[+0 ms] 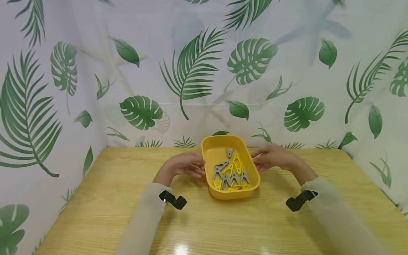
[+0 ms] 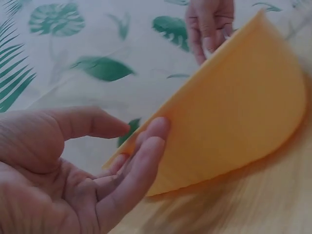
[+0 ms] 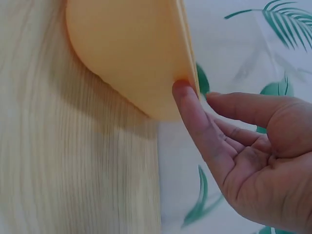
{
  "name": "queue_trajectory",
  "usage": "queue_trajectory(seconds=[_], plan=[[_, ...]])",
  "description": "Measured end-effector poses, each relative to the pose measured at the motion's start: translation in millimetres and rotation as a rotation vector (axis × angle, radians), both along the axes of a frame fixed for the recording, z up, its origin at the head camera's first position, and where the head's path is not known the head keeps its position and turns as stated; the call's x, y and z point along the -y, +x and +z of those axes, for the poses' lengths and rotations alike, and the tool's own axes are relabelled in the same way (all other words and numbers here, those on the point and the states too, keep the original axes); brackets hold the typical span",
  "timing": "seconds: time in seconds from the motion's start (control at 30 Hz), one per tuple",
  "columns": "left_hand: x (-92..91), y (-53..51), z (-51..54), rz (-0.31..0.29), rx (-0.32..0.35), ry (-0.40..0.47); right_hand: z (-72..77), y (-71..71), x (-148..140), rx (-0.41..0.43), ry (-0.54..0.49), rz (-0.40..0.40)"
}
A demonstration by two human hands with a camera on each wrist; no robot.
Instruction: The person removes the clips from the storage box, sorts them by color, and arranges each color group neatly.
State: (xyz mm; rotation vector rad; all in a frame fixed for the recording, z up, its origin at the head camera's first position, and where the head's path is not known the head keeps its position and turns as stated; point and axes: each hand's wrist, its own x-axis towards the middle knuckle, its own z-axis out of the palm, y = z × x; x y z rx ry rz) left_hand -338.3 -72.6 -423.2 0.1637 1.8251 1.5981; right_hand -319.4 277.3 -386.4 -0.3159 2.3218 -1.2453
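A yellow-orange basin (image 1: 234, 195) with rounded corners holds several grey clothespins (image 1: 234, 177) and several yellow clothespins (image 1: 237, 163). At its left side is my left hand (image 1: 186, 164). In the left wrist view, the fingertips of that hand (image 2: 83, 170) touch the basin's outer wall (image 2: 234, 112), with the thumb near the rim. My right hand (image 1: 275, 157) is at the basin's right side; in the right wrist view a fingertip of this hand (image 3: 258, 146) rests against the outer wall (image 3: 126, 48), the thumb apart beside the rim. Both hands' fingers are loosely extended.
The basin is over the far part of a light wooden table (image 1: 204, 226). Behind the table and at both sides hangs a white cloth (image 1: 204, 117) with green leaf prints. A black band with a small device is on each sleeved wrist.
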Motion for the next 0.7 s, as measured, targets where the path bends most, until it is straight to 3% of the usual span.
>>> queue_trajectory(seconds=[0.17,0.37,0.7], plan=[[34.5,-6.0,0.5,-0.033,-0.022,-0.041,-3.7,1.6,31.5,0.006,-0.036,-0.032],[67.2,-7.6,3.2,-0.014,-0.054,-0.087,-9.7,2.6,64.9,0.000,-0.061,-0.074],[79.2,-8.7,2.8,0.008,-0.043,-0.078,-13.7,0.5,81.9,0.031,-0.052,-0.158]])
